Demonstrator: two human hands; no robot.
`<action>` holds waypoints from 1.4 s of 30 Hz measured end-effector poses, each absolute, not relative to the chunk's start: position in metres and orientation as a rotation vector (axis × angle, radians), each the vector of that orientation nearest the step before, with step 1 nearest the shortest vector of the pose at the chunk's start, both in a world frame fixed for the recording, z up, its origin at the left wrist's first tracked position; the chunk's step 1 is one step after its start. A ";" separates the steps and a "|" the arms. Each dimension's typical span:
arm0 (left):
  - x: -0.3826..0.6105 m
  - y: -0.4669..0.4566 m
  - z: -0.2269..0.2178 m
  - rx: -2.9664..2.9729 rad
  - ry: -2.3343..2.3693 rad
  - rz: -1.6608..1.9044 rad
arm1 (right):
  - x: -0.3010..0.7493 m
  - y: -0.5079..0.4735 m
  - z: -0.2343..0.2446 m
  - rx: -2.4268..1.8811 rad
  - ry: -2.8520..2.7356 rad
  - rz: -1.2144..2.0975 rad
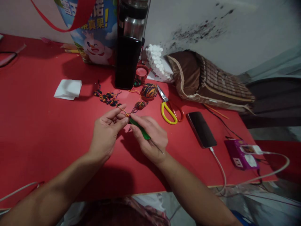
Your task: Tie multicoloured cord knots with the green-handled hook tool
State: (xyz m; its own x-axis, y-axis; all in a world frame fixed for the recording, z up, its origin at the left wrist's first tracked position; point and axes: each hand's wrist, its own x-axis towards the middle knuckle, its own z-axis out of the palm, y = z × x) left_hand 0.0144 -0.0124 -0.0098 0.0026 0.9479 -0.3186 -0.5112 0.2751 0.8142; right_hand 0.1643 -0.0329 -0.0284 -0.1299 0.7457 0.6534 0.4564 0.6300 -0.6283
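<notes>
My left hand (106, 131) pinches a thin multicoloured yarn strand between thumb and fingers over the red table (42, 131). My right hand (152, 138) is closed on a green-handled crochet hook (140, 127), its tip meeting the left fingertips. The strand runs back to a small crocheted piece (140, 105) and a multicoloured yarn ball (149, 90). A chain of small crocheted knots (107, 97) lies just beyond my left hand.
Yellow-and-orange scissors (169, 110) and a phone (201, 129) on a charging cable lie to the right, with a purple power bank (241, 154). A black flask (128, 61), printed bag (94, 34), white tissue (68, 89), foam piece (156, 61) and brown cushion (207, 78) stand behind.
</notes>
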 end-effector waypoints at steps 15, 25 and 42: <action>0.019 -0.018 -0.017 0.683 1.049 1.279 | 0.162 -0.035 -0.030 -0.992 -1.794 0.290; 0.011 -0.009 -0.009 0.560 0.932 1.209 | 0.167 -0.032 -0.026 -1.106 -1.557 0.687; -0.001 -0.003 -0.003 0.553 0.925 1.046 | 0.168 -0.025 -0.034 -0.927 -1.051 1.297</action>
